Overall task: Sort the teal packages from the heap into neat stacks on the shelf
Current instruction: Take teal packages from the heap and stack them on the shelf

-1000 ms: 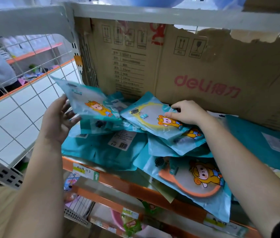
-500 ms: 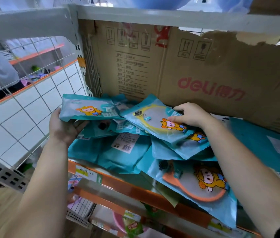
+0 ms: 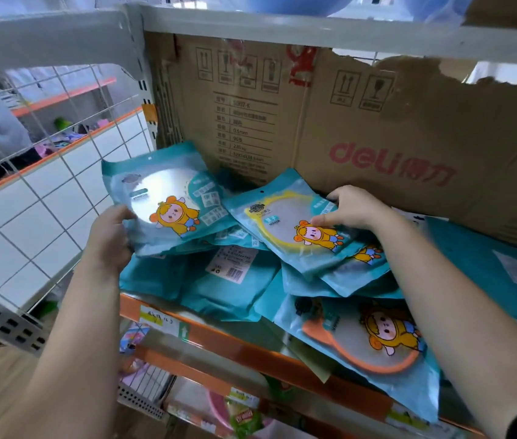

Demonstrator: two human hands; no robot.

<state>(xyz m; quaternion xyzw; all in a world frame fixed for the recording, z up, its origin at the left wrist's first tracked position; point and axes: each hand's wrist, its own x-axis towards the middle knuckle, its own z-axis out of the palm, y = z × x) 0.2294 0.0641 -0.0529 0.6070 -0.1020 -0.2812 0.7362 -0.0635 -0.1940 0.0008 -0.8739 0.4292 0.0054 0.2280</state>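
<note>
My left hand (image 3: 109, 239) grips a teal mirror package (image 3: 168, 204); my right hand (image 3: 357, 207) pinches a yellow-rimmed package (image 3: 285, 232) atop the heap (image 3: 228, 280).

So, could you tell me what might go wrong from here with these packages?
The orange-rimmed package overhangs the shelf edge and could slide off if the heap shifts. The left hand grips the silver package by one side only, so it might slip.

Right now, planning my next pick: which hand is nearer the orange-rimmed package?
Right. Right hand pinches the yellow-rimmed package behind the orange-rimmed package; left hand holds a third package far left.
</note>
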